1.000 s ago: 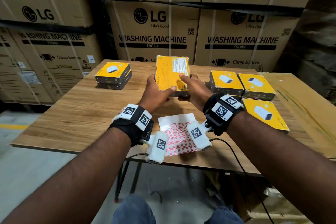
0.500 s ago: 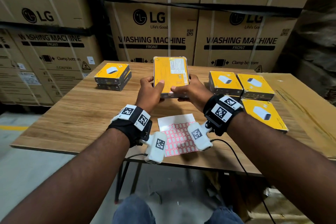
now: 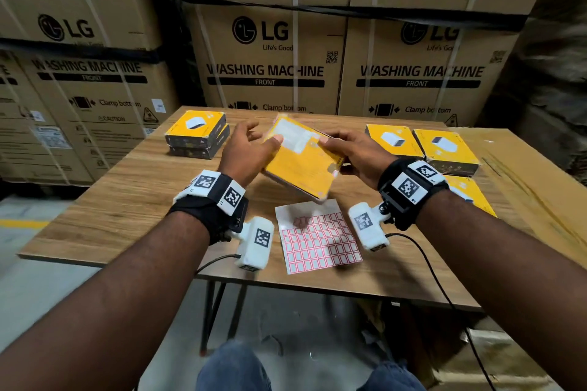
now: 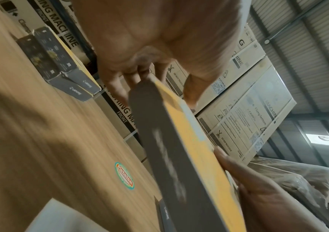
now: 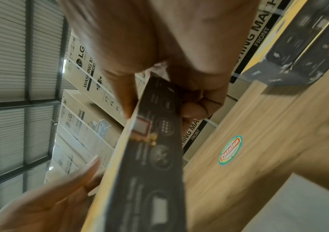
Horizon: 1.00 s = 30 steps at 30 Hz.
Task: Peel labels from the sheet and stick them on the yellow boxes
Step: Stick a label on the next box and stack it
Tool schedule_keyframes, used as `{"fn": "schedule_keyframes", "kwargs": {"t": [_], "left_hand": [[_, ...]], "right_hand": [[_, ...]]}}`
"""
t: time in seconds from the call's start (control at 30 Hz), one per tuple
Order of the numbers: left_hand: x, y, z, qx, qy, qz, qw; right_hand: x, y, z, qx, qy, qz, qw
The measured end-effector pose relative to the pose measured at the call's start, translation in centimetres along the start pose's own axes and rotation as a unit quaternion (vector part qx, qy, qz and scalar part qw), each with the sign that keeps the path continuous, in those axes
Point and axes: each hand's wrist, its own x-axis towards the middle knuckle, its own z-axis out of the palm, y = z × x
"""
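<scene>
I hold one yellow box (image 3: 301, 165) tilted in the air over the table (image 3: 127, 187), its white printed panel facing up. My left hand (image 3: 265, 134) grips its left edge, thumb on the yellow face, fingers behind. My right hand (image 3: 336, 147) grips the right edge, thumb on top and fingers curled underneath (image 5: 199, 105). A small red-bordered label (image 5: 139, 127) sits on the box's dark side. The label sheet (image 3: 317, 241), white with red-edged labels, lies flat below the box.
Two yellow boxes are stacked at the table's back left (image 3: 197, 128). More yellow boxes (image 3: 444, 149) lie at the right beside a flat cardboard sheet (image 3: 527, 174). Tall washing-machine cartons (image 3: 266, 51) wall in the far side.
The box stood upright facing me; now it is tipped down toward flat and turned at an angle. My left hand has shifted up along its left edge.
</scene>
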Motion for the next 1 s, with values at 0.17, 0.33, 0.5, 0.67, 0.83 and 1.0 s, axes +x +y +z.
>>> {"fn": "schedule_keyframes", "kwargs": {"t": [0.17, 0.33, 0.5, 0.67, 0.83, 1.0], "left_hand": [[-0.7, 0.6, -0.8, 0.026, -0.137, -0.04, 0.989], [-1.8, 0.8, -0.9, 0.112, -0.206, -0.025, 0.972], [-1.6, 0.4, -0.3, 0.033, -0.223, -0.089, 0.97], [-1.1, 0.5, -0.1, -0.076, -0.166, -0.175, 0.968], [-0.8, -0.1, -0.1, -0.163, -0.109, -0.241, 0.951], [-1.4, -1.1, 0.6, -0.181, -0.104, -0.255, 0.944]], "right_hand": [[0.1, 0.3, -1.2, -0.016, 0.021, 0.007, 1.0], [0.4, 0.9, -1.6, 0.021, 0.005, 0.026, 0.999], [0.8, 0.8, -1.4, 0.02, 0.035, 0.037, 0.998], [1.8, 0.7, -1.3, -0.073, 0.087, 0.056, 0.992], [1.0, 1.0, -0.8, -0.143, 0.088, 0.105, 0.98], [-0.2, 1.8, 1.5, -0.046, -0.008, 0.151, 0.987]]}}
